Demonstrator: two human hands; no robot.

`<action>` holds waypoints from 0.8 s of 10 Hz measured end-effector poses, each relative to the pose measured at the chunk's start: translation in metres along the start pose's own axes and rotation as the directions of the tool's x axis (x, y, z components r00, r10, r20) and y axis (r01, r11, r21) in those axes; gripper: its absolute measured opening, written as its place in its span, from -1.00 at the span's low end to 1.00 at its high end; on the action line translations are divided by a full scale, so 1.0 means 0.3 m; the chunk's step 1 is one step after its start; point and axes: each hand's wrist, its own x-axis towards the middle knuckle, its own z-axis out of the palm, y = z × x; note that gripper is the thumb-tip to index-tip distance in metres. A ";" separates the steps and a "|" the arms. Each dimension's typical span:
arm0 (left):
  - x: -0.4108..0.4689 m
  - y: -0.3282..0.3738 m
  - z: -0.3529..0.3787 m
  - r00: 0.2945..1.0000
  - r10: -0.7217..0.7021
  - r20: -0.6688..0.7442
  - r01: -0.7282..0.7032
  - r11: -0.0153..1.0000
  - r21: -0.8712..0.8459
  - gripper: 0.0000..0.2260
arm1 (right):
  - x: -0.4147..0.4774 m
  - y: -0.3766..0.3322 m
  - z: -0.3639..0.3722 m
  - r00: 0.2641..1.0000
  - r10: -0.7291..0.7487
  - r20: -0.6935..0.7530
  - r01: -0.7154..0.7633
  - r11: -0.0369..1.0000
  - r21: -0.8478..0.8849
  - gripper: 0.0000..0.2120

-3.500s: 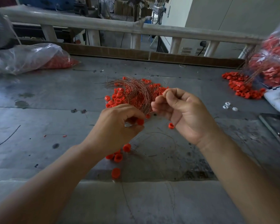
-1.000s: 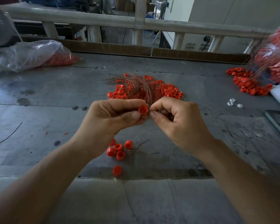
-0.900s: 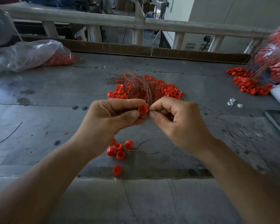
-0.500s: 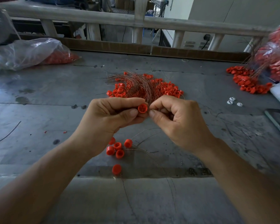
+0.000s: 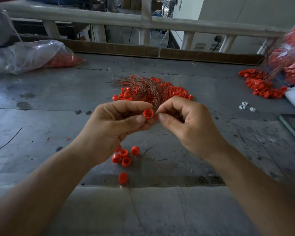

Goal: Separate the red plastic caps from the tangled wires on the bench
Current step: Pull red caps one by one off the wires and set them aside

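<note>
The fingers (image 5: 136, 119) of the left hand (image 5: 112, 126) pinched one red cap (image 5: 148, 113) between thumb and forefinger, its open mouth turned up toward the camera, probably so the inside could be seen. The right hand (image 5: 186, 126) had thumb and forefinger pressed tip to tip just beside that cap. They seemed to be nipping a thin wire (image 5: 153, 139) that trailed below the hands, though the strand between the pads was too fine to make out. Holding both hands up off the worktop (image 5: 58, 99) likely gave room to draw wire and cap apart.

Beneath the left wrist lay a small group of freed caps (image 5: 123, 156), with a single cap (image 5: 123, 178) nearer the person (a drop spot close under the hands, by the look of it). Beyond the hands sat the tangled wires (image 5: 143, 87), coppery and bunched over the unsorted caps (image 5: 174, 91), so most of the work looked still to be done.

The worktop was grey, scuffed and stained, with stray wire offcuts. At far left a clear plastic bag (image 5: 32, 55) held red pieces. At far right another bag (image 5: 293, 62) spilled a second pile of caps (image 5: 262, 87), with a few small white bits (image 5: 245, 106) near it. A pale railing (image 5: 109, 19) ran behind the worktop, with a wall socket (image 5: 218, 38) beyond it.
</note>
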 end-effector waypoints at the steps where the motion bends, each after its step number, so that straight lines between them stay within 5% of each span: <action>1: 0.003 0.002 -0.003 1.000 0.013 -0.008 -0.013 1.000 -0.024 -0.78 | 0.007 0.001 -0.003 1.000 -0.002 -0.027 0.002 1.000 -0.004 -0.82; 5: -0.002 -0.005 -0.005 0.997 -0.013 0.070 0.018 0.997 -0.072 -0.82 | 0.009 0.006 0.013 0.992 0.109 0.065 -0.123 0.959 0.255 -0.71; 8: -0.001 -0.016 0.000 0.995 -0.080 0.054 0.086 0.988 -0.125 -0.83 | 0.021 0.030 -0.014 0.985 0.126 0.119 -0.145 0.975 0.171 -0.82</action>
